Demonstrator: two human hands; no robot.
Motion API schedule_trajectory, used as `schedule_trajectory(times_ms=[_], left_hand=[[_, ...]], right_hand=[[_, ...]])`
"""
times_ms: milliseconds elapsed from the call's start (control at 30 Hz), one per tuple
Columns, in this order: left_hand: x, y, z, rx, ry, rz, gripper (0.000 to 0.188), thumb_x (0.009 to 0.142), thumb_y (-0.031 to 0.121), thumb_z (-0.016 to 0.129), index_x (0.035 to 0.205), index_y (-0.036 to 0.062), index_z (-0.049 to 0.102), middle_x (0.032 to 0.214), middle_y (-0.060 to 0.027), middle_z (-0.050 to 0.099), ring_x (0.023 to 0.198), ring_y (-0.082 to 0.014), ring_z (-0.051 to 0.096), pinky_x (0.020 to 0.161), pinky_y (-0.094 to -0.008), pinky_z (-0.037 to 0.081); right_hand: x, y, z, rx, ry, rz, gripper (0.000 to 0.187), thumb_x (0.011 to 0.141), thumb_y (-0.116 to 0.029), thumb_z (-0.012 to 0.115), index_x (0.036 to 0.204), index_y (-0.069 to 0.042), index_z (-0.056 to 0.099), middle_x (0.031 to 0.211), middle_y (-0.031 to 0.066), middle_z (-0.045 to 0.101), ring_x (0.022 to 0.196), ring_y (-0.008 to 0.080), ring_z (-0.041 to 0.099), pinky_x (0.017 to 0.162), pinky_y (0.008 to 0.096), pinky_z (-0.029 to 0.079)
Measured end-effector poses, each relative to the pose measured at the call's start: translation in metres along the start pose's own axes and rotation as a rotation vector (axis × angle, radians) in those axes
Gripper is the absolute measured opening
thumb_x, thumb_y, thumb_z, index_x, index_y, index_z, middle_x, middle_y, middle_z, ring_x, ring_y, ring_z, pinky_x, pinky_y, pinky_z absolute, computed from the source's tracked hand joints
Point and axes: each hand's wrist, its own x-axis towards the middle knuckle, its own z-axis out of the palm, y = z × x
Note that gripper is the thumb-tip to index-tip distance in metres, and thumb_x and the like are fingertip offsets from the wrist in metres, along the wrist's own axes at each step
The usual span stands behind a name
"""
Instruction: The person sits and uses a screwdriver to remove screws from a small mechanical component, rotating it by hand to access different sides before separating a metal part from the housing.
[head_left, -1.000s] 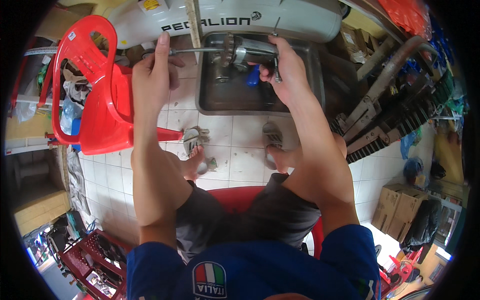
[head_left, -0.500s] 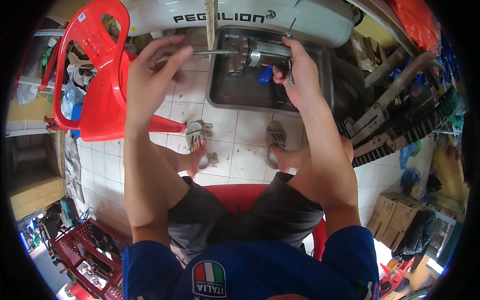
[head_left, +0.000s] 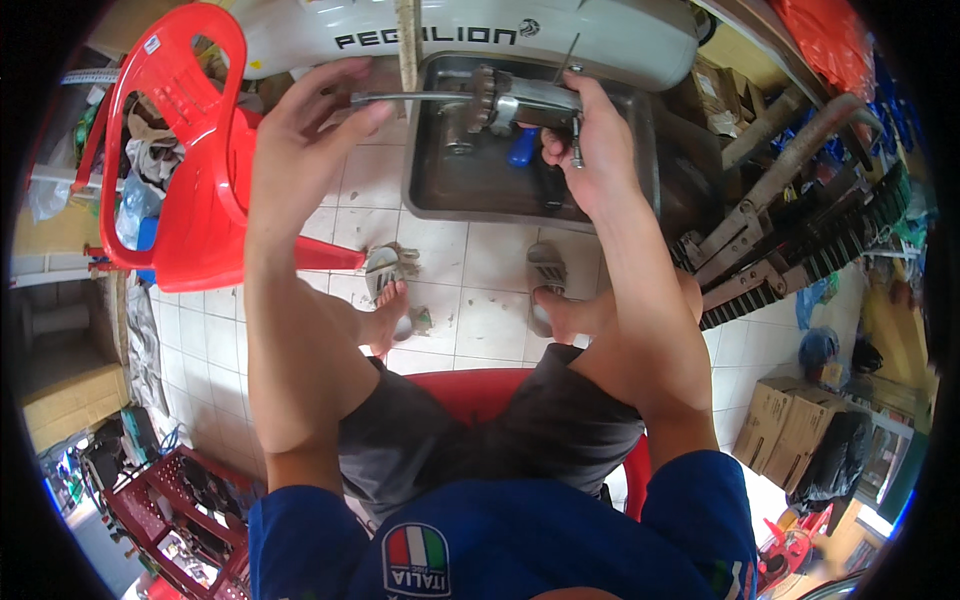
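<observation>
My right hand (head_left: 602, 140) is closed around a metal cylinder (head_left: 540, 97) held level above a dark metal tray. The cylinder has a toothed ring (head_left: 486, 97) at its left end, and a long thin rod (head_left: 425, 96) sticks out from there to the left. Near my right fingers a bolt (head_left: 577, 150) points down from the cylinder's right end. My left hand (head_left: 318, 125) is around the rod's free end, thumb and fingers apart, not visibly gripping it. Below the cylinder, inside the tray, lies a blue object (head_left: 523, 147), partly hidden.
The tray (head_left: 500, 213) rests in front of me, before a long white tank (head_left: 610, 35). A red plastic chair (head_left: 190, 240) stands at the left. Metal arms with black ribbed edges (head_left: 790, 270) lean at the right. Cardboard boxes (head_left: 785, 430) sit at the lower right.
The left hand, blurred and at the rod's end earlier, is now sharper, and more of the rod's tip shows. The cylinder has tilted slightly in my right hand. The view has shifted a little.
</observation>
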Motion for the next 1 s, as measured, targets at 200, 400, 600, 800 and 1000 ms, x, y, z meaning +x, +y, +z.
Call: schedule_trajectory(times_ms=[200,400,600,800,1000], left_hand=[[0.002,0.003,-0.005,0.057,0.103,-0.197,0.043,0.093,0.03,0.073,0.124,0.0012,0.065,0.092,-0.0051,0.068,0.079,-0.0092,0.061,0.067,-0.0234,0.05],[0.004,0.006,-0.007,0.052,0.029,-0.231,0.039,0.092,0.026,0.074,0.121,0.0007,0.067,0.094,-0.0044,0.069,0.079,-0.0084,0.061,0.07,-0.0221,0.049],[0.0,0.007,-0.004,0.013,-0.017,-0.068,0.039,0.093,0.026,0.072,0.122,0.0,0.066,0.094,-0.0056,0.069,0.077,-0.0085,0.06,0.068,-0.0227,0.048],[0.003,0.011,-0.008,-0.002,0.031,-0.155,0.036,0.092,0.023,0.075,0.118,0.0013,0.067,0.083,-0.004,0.067,0.071,-0.0088,0.059,0.064,-0.0223,0.046],[0.001,0.001,-0.007,-0.026,-0.029,-0.121,0.035,0.092,0.023,0.074,0.119,0.0017,0.066,0.082,-0.0045,0.067,0.072,-0.0089,0.059,0.064,-0.0225,0.045]], right_hand=[[-0.001,-0.004,0.006,-0.016,0.024,0.011,0.037,0.099,-0.034,0.05,0.102,0.001,0.06,0.077,0.0167,0.068,0.048,0.0135,0.048,0.047,0.0303,0.041],[-0.007,-0.01,0.004,-0.041,0.015,0.027,0.036,0.099,-0.033,0.049,0.102,0.002,0.06,0.078,0.0176,0.069,0.049,0.0134,0.046,0.048,0.0308,0.041],[-0.004,-0.007,0.004,-0.022,0.0,0.022,0.036,0.099,-0.033,0.051,0.102,0.002,0.059,0.078,0.0181,0.069,0.049,0.0133,0.047,0.047,0.0309,0.04],[-0.003,-0.009,0.001,-0.058,0.018,0.02,0.034,0.097,-0.033,0.054,0.102,0.001,0.059,0.076,0.0184,0.069,0.048,0.0136,0.047,0.047,0.031,0.04],[0.0,-0.009,-0.004,-0.031,-0.017,-0.012,0.033,0.097,-0.032,0.054,0.099,0.0,0.059,0.076,0.0181,0.069,0.048,0.0137,0.047,0.047,0.0307,0.04]])
